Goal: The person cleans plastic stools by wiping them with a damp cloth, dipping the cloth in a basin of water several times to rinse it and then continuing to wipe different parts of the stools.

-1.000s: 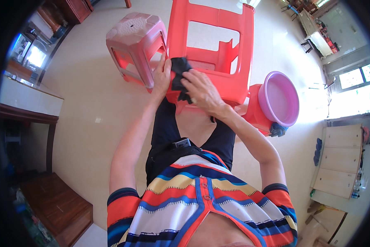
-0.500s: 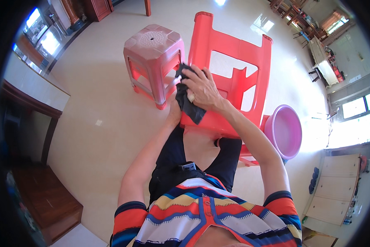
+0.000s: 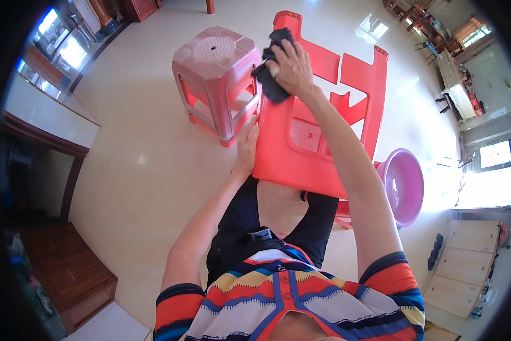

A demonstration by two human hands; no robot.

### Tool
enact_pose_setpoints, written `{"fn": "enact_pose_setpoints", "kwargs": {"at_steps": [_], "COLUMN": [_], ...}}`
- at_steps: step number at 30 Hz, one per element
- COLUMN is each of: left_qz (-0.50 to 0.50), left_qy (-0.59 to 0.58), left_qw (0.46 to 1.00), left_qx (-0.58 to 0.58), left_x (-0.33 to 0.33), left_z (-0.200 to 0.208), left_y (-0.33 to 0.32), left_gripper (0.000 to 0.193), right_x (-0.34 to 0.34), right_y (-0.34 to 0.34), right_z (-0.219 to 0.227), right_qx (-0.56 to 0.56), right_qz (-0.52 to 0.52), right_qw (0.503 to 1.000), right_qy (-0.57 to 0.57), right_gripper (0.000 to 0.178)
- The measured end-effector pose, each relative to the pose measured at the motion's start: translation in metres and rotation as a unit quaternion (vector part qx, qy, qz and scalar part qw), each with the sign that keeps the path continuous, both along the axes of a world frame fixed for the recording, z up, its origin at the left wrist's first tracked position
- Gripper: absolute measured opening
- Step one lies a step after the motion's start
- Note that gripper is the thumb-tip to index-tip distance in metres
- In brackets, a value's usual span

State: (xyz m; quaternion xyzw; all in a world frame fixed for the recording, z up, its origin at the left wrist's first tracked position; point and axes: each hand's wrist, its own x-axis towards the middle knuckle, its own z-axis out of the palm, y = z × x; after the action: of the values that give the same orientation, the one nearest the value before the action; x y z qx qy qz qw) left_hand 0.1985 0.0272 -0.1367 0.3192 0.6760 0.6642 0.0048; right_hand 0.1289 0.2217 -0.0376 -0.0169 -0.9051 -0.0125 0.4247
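A red plastic chair (image 3: 301, 153) is tipped over against my lap, its legs pointing away from me. My right hand (image 3: 292, 68) grips a dark cloth (image 3: 269, 79) and presses it on the chair's upper left leg. My left hand (image 3: 247, 148) holds the chair's left edge near the seat, fingers wrapped around the rim. I am seated, in dark shorts and a striped top.
A pink plastic stool (image 3: 218, 79) stands just left of the chair. A purple basin (image 3: 406, 184) sits on the floor to the right. A white-topped counter (image 3: 45, 116) and wooden cabinet (image 3: 68, 273) line the left; light wooden cupboards (image 3: 465, 273) stand at lower right.
My right hand with the cloth has slid up along the chair leg, away from me. My left hand has dropped from near the cloth to the chair's lower left edge.
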Motion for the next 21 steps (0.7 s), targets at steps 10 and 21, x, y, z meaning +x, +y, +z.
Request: {"fn": "enact_pose_setpoints", "kwargs": {"at_steps": [10, 21], "left_qz": [0.044, -0.005], "left_qy": [-0.021, -0.136], "left_qw": [0.998, 0.99], "left_qx": [-0.045, 0.042], "left_x": [-0.004, 0.003], "left_z": [-0.021, -0.017], "left_y": [-0.012, -0.011], "left_gripper": [0.04, 0.038], "right_x": [0.062, 0.119], "right_y": [-0.051, -0.106], "right_z": [-0.01, -0.016], "right_qx": [0.017, -0.062], "right_qz": [0.184, 0.082], "right_qw": [0.973, 0.986], "right_qy": [-0.139, -0.13], "right_gripper": [0.016, 0.039]}}
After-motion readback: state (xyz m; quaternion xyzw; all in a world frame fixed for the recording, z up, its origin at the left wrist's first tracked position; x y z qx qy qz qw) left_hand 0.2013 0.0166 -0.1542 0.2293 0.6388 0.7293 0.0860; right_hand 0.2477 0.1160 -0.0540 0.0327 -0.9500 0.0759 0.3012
